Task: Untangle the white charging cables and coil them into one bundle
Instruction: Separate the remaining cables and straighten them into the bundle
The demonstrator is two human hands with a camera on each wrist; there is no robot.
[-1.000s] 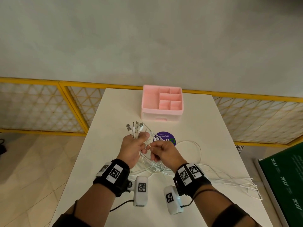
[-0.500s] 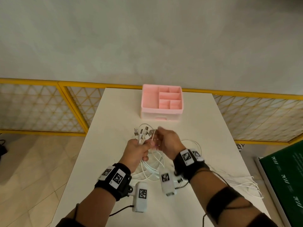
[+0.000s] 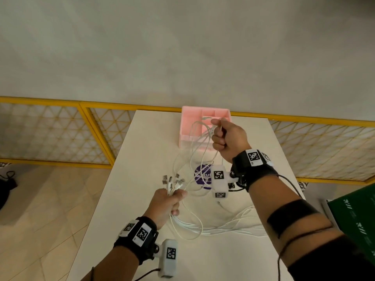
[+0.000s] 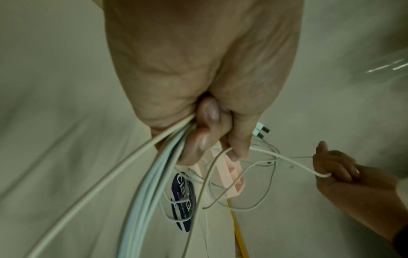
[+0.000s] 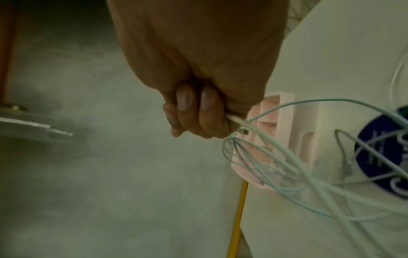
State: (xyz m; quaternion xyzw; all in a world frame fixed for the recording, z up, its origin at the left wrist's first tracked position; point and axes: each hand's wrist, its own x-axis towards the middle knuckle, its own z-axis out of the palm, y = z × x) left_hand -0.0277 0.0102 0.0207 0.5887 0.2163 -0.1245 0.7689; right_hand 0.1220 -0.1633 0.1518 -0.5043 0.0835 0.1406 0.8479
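Note:
Several white charging cables [image 3: 194,226] trail in loops over the white table [image 3: 142,138]. My left hand [image 3: 168,201] grips a bunch of them near their ends, and the plugs [image 3: 172,182] fan out above its fist. From there strands run up to my right hand [image 3: 225,134], raised in front of the pink organizer and curled round the cables [image 3: 203,134]. The left wrist view has the left hand [image 4: 212,132] fisted round the cables [image 4: 154,174]. In the right wrist view the right hand [image 5: 198,113] holds a cable [image 5: 253,129].
A pink compartment organizer [image 3: 205,116] stands at the table's far end. A round purple sticker [image 3: 203,175] lies mid-table under the strands. A yellow-framed lattice fence [image 3: 50,132] runs behind and to the left, and a green box [image 3: 361,220] sits at the right.
My right hand has pulled away from the left, up and toward the pink organizer, drawing cable strands out with it. The left hand stays gripping the bunch near the plugs.

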